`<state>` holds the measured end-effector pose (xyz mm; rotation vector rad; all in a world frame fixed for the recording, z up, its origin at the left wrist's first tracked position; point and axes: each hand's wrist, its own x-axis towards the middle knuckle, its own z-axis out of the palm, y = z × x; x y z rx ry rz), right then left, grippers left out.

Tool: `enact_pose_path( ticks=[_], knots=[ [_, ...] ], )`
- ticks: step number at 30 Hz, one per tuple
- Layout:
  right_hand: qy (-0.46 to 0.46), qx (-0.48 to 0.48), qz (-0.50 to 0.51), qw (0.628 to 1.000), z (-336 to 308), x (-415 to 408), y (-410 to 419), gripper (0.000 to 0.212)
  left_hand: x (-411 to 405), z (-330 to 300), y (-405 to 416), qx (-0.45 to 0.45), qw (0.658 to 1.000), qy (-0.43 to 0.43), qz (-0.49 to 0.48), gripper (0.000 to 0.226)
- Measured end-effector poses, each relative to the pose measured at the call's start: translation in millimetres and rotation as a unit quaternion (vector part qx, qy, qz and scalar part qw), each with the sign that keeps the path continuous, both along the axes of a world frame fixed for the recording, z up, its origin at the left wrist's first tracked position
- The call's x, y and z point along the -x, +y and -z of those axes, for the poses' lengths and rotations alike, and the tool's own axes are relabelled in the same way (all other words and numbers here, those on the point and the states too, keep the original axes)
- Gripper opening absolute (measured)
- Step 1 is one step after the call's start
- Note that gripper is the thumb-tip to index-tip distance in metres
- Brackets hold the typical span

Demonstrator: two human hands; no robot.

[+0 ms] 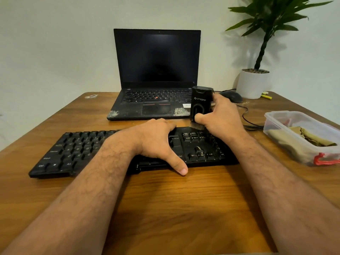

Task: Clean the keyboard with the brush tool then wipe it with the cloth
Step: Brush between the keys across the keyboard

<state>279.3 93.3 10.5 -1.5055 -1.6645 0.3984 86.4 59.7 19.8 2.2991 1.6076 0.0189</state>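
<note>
A black keyboard [77,151] lies across the wooden table [165,199] in front of me. My left hand [156,140] rests flat on its middle, fingers spread over the keys and thumb on the front edge. My right hand [220,116] grips a black brush tool [201,102] upright, its bristles touching the keyboard's far edge above the navigation keys. A tan cloth [301,138] lies folded inside a clear plastic box [287,116] at the right.
An open black laptop [156,70] with a dark screen stands behind the keyboard. A black mouse [232,96] and its cable lie behind my right hand. A potted plant in a white pot [253,83] stands at the back right corner.
</note>
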Motion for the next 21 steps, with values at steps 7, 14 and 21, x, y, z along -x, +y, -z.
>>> enact_pose_path(
  ticks=[7,14,21],
  knots=[
    [-0.001,0.003,-0.06,0.998,3,9,-9,0.044,1,-1,0,0.003,1.0,0.004,-0.002,0.15],
    [-0.012,0.001,-0.073,0.997,-1,7,-11,0.046,1,0,2,0.001,1.0,0.009,-0.003,0.15],
    [-0.022,-0.009,-0.049,0.999,0,0,-7,0.037,-1,-1,1,0.005,1.0,0.008,-0.003,0.143]
  ],
)
